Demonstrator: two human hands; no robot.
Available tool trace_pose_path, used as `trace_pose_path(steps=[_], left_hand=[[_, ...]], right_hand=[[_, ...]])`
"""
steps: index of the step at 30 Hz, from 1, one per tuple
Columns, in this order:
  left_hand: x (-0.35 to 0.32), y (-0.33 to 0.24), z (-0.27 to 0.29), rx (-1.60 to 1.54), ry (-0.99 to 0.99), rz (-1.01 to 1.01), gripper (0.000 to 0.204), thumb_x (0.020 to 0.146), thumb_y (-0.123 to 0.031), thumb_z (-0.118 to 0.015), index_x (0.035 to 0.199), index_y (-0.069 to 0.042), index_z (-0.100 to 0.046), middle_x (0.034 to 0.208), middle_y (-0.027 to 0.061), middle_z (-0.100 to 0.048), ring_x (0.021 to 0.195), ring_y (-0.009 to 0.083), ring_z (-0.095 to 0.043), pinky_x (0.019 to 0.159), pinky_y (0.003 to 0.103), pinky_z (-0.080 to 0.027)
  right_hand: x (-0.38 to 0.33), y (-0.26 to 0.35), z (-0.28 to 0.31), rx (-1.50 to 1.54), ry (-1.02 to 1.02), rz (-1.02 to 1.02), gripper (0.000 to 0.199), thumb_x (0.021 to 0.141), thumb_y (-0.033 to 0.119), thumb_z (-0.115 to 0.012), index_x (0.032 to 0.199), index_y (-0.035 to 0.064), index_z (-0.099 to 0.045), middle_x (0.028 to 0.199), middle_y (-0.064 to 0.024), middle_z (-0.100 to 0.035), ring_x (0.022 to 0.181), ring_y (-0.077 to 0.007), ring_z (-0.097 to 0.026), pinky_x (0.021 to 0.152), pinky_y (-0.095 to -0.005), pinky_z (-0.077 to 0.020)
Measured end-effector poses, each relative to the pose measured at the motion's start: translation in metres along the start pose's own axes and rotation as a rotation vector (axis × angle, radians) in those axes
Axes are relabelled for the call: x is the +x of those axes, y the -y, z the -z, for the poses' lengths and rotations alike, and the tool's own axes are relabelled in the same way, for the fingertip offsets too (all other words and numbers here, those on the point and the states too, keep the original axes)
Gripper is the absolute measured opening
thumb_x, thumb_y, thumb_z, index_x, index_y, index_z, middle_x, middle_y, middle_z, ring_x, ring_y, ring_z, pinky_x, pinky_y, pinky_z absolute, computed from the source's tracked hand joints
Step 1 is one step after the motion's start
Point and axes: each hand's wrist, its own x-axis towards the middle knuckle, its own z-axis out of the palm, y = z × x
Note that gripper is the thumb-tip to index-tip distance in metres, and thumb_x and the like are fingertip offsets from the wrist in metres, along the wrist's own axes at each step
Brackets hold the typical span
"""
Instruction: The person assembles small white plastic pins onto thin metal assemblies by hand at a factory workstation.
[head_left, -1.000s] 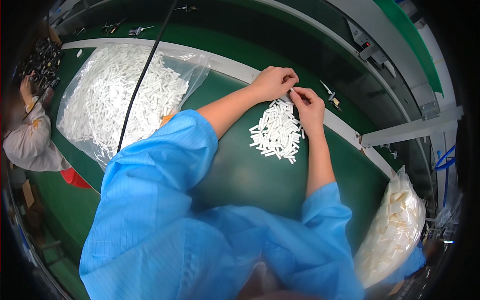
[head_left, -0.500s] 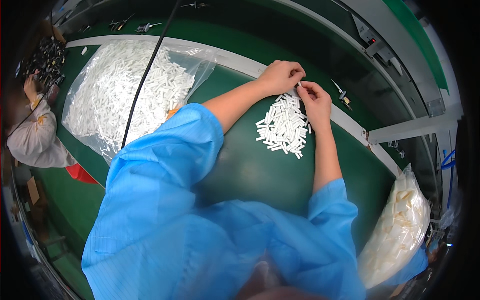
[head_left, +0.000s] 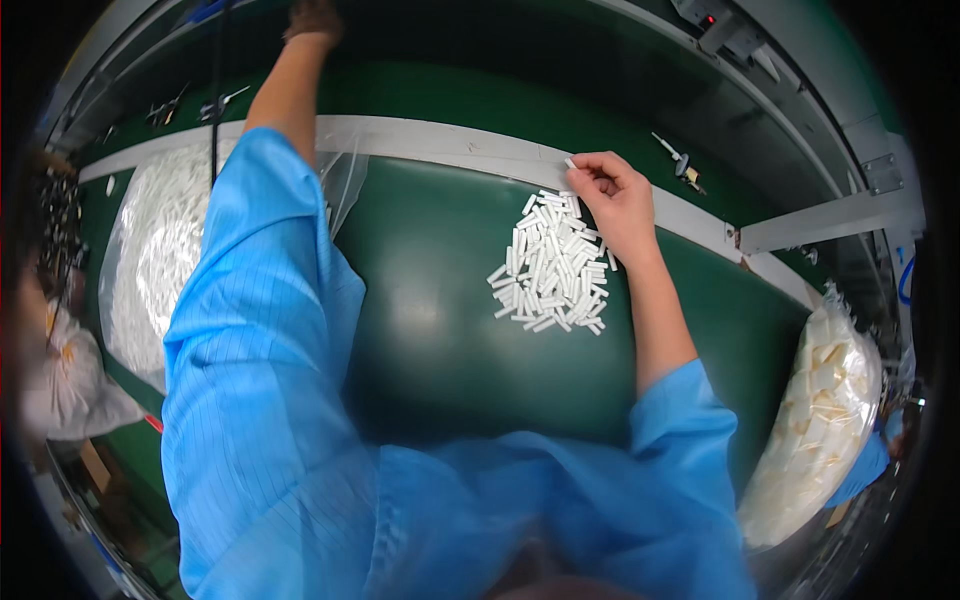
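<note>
My right hand (head_left: 622, 208) pinches one short white tube (head_left: 570, 163) between thumb and fingertips, over the pale rail at the far side of the green work surface. Just below that hand lies a loose pile of the same white tubes (head_left: 553, 265). My left arm is stretched far forward past the rail, and my left hand (head_left: 315, 20) is at the top edge, dark and smeared, so its fingers cannot be made out. Under my left sleeve, a clear plastic bag (head_left: 150, 260) full of white tubes is partly covered.
A white rail (head_left: 440, 145) divides the work surface from a green strip beyond, where small shafted parts (head_left: 682, 168) lie. At right stands a clear bag of cream pieces (head_left: 815, 420). A co-worker's sleeve (head_left: 75, 375) shows at far left, near dark parts (head_left: 60, 215).
My left hand has left my right hand and reached forward and left across the rail. My right hand stays near the pile with a tube. The view has shifted a little.
</note>
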Motion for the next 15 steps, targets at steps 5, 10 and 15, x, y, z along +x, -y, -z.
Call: trace_pose_path(steps=[5, 10, 15], left_hand=[[0.037, 0.072, -0.043, -0.018, -0.161, -0.113, 0.063, 0.09, -0.047, -0.044, 0.145, -0.023, -0.022, 0.152, 0.0109, -0.018, 0.14, 0.0342, -0.018, 0.107, 0.053, -0.029], [0.033, 0.048, -0.031, -0.037, 0.117, -0.03, 0.055, 0.092, -0.045, -0.041, 0.141, -0.021, -0.032, 0.145, 0.0129, -0.035, 0.129, 0.0369, -0.039, 0.102, 0.056, -0.033], [0.002, 0.005, 0.01, 0.222, 0.192, -0.144, 0.046, 0.09, -0.038, -0.048, 0.129, -0.014, -0.049, 0.134, 0.0161, -0.048, 0.122, 0.035, -0.048, 0.098, 0.05, -0.04]], right_hand=[[-0.001, 0.011, -0.007, -0.003, -0.001, 0.022, 0.015, 0.079, 0.006, -0.067, 0.092, -0.0016, -0.067, 0.082, -0.004, -0.06, 0.07, -0.0091, -0.053, 0.067, -0.0215, -0.0449], [-0.003, 0.007, -0.005, 0.028, -0.01, 0.048, 0.015, 0.079, 0.008, -0.067, 0.093, -0.0004, -0.067, 0.081, -0.0027, -0.059, 0.07, -0.0088, -0.053, 0.066, -0.0215, -0.0443], [-0.001, 0.004, -0.009, 0.022, -0.011, 0.046, 0.016, 0.08, 0.011, -0.068, 0.092, 0.001, -0.068, 0.08, -0.0015, -0.06, 0.068, -0.0089, -0.052, 0.064, -0.0219, -0.044]])
